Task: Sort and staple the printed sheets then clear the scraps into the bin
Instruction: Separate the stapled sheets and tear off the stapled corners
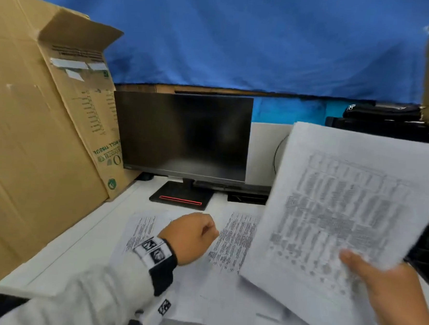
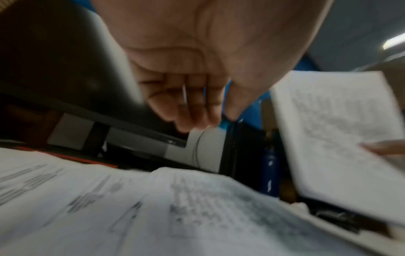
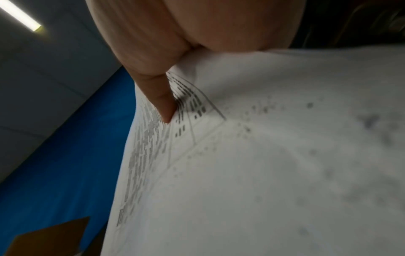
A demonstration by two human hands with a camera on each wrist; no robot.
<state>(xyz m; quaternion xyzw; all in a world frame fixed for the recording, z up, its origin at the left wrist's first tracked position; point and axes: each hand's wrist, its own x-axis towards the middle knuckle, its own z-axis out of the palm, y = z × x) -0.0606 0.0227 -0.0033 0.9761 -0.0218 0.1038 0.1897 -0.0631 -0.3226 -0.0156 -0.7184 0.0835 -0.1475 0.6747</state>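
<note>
- You are in the sorting step, by my reading: nothing is stapled yet, and no stapler, scraps or bin show in any view.
- The cardboard box (image 1: 42, 131) stands well to the left of your left hand, leaning against the desk edge.
- The dark monitor (image 1: 182, 135) stands beyond your left hand, its stand just past the papers.
- The desk (image 1: 83, 239) carries the loose printed sheets (image 1: 233, 241), spread under and to either side of your left hand.
- The held sheet (image 1: 343, 210) is raised off the desk and tilted, above the right side of the spread pages.
- Your right hand (image 1: 391, 296) pinches that sheet at its near lower corner, thumb on the printed face, the fingers behind it out of sight.
- Your left hand (image 1: 191, 236) hovers just above the spread sheets, fingers curled in towards the palm; the left wrist view shows nothing held in them.
- Next, I judge, you need to match the raised sheet to its pile and lay it square on top; uncurl your left hand to steady the pile, since loose pages slide easily.
</note>
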